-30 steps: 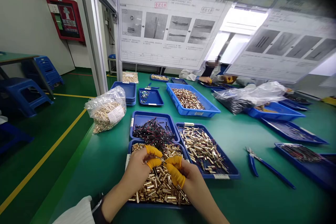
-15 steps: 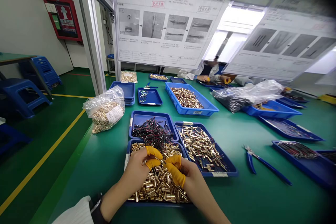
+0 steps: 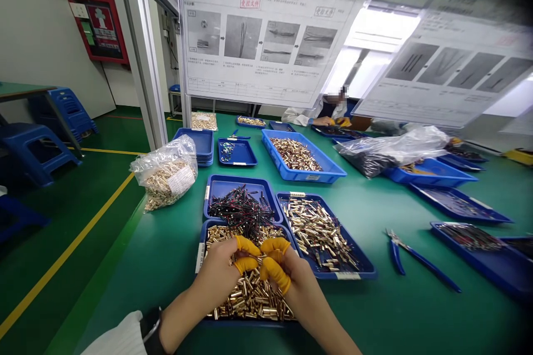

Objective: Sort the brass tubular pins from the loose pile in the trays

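Observation:
My left hand [image 3: 227, 263] and my right hand [image 3: 287, 266], with yellow covers on thumb and index fingers, meet fingertip to fingertip. Both are closed in a pinch on a small brass-coloured tube [image 3: 261, 258], mostly hidden by the fingers. They are above a blue tray of short brass tubes [image 3: 250, 297]. Directly behind it is a tray of dark wired parts [image 3: 241, 205], some spilling over the near rim. At the right, another tray holds longer brass pieces with dark ends [image 3: 318, 230].
Blue-handled pliers [image 3: 416, 260] lie to the right. A clear bag of brass parts [image 3: 169, 177] stands at the left by stacked trays [image 3: 200, 147]. Farther back is a deep blue bin [image 3: 308, 175]. A co-worker's hands [image 3: 333, 121] show across the table. Printed sheets [image 3: 266, 77] hang ahead.
My right fingers have shifted up and closed in against the left fingertips; more of the brass piece shows between them. The co-worker's hands have come together.

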Demonstrator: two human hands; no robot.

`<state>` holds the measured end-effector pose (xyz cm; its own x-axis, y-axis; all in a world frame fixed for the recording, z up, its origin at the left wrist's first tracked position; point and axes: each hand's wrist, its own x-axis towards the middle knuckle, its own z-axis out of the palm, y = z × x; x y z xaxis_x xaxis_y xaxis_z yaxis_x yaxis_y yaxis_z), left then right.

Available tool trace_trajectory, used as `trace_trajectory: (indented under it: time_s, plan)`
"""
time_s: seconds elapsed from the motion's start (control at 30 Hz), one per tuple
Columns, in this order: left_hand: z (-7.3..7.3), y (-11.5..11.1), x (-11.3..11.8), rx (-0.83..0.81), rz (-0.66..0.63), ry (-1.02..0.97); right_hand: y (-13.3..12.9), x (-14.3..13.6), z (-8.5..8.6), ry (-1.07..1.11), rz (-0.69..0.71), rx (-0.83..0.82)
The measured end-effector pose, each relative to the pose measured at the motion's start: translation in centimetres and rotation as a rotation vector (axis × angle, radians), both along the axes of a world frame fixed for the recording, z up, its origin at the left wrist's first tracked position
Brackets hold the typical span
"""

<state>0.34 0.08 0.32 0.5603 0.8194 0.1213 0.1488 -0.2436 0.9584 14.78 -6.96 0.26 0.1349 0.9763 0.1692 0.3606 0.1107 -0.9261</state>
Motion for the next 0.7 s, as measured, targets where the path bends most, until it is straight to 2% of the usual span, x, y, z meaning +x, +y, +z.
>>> trace_trajectory:
  time_s: [0.1,0.2,0.33,0.47,0.6,0.7]
  plan:
    - [-0.1,0.2,-0.1,-0.026,0.068,-0.008,0.0,0.5,0.3,-0.067,-0.019,0.057]
    - [0.0,0.2,-0.1,-0.041,0.078,-0.003,0.0,0.7,0.2,-0.135,-0.026,0.064]
    - [0.0,0.2,0.0,-0.083,0.063,-0.017,-0.1,0.4,-0.2,-0.142,-0.067,0.096]
    - [-0.3,0.3,-0.1,-0.184,-0.014,-0.058,-0.4,-0.2,-0.3,-0.16,-0.061,0.14]
    - [-0.5,0.2,-0.5,-0.257,-0.107,-0.091,-0.4,-0.5,-0.7,-0.051,-0.023,0.014]
    - [-0.5,0.1,-0.8,-0.217,-0.124,-0.049,-0.2,-0.8,-1.3,0.111,-0.009,-0.073]
